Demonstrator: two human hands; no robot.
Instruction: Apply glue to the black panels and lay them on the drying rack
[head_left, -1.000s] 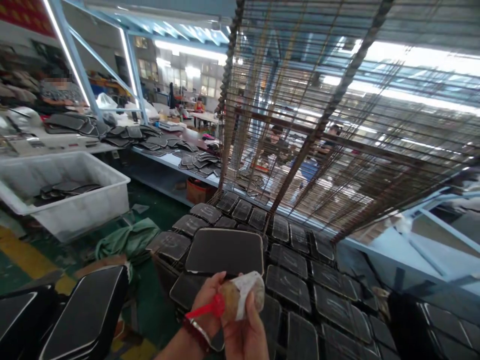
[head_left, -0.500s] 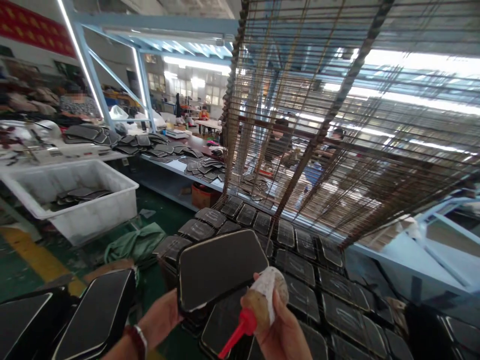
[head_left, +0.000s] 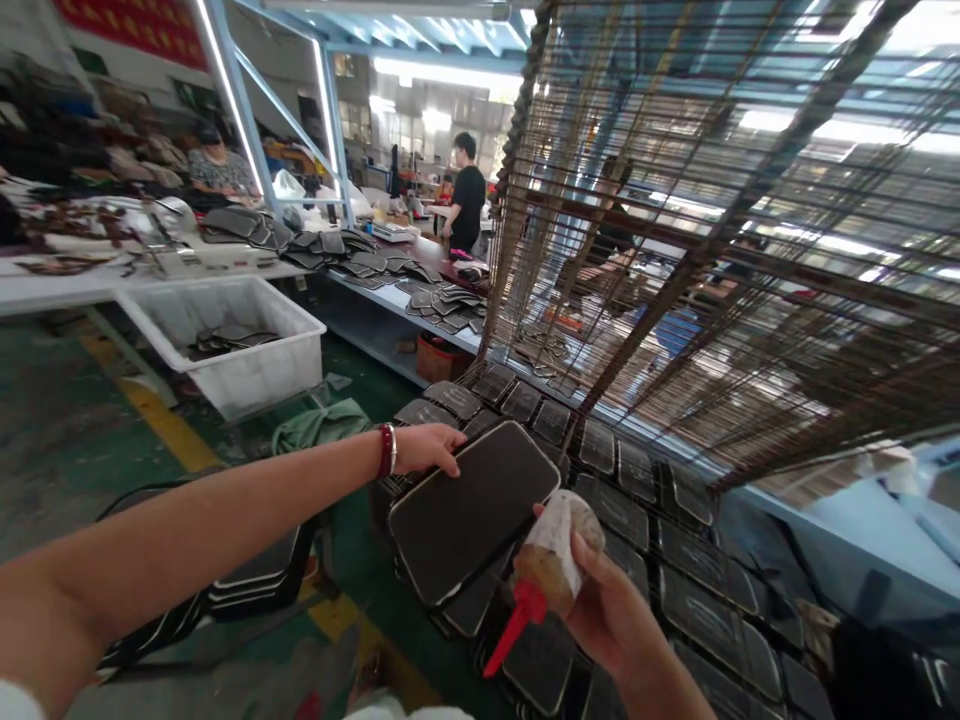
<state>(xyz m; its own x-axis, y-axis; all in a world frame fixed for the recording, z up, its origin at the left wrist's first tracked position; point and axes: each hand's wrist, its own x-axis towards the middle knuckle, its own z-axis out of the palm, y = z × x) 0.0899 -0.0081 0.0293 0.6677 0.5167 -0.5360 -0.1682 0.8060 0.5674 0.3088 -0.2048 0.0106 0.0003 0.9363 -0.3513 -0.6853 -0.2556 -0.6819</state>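
Note:
A dark rounded rectangular panel with a pale edge lies tilted over rows of similar panels. My left hand reaches across from the left and grips its upper left edge, thumb on the face. In my right hand is a glue bottle wrapped in white, its red nozzle pointing down and left, just right of the panel. More dark panels with pale outlines lie in rows on the rack to the right.
A wire rack stands raised at the right. Beyond the panels is a blue table bearing dark pieces. A white bin is at the left, stacked panels below my left arm. A person stands behind.
My left hand has moved from the panel's lower left side to its upper left edge. The panel has turned and sits farther right in view. A standing person now shows in the background.

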